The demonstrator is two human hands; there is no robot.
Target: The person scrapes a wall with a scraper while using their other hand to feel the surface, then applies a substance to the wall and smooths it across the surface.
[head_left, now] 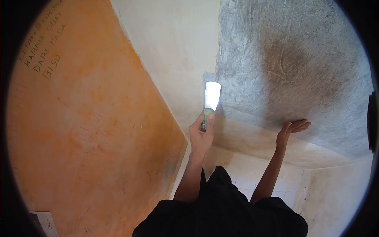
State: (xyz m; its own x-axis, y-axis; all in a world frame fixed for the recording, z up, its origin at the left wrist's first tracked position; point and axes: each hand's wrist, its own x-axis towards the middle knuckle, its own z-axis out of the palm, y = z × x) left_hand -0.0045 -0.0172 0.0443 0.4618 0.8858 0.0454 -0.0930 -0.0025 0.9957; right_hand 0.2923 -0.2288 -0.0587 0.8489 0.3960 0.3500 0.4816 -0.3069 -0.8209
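Observation:
My left hand [201,136] is closed around the green handle of a putty knife [212,96], its bright metal blade pointing up. The blade overlaps the edge where the pale paint layer [177,47] meets the bare grey wall surface [244,75]. A small grey patch shows beside the blade's left corner. Lower on the grey surface, to the right, my right hand [293,128] is stretched out with its fingers extended and nothing in it. Its shadow darkens the wall around it.
An orange wall [98,118] with handwriting near its top stands on the left and meets the pale wall at a corner. White tiles [282,185] show low down behind my arms. A sheet of paper [45,223] is at the lower left.

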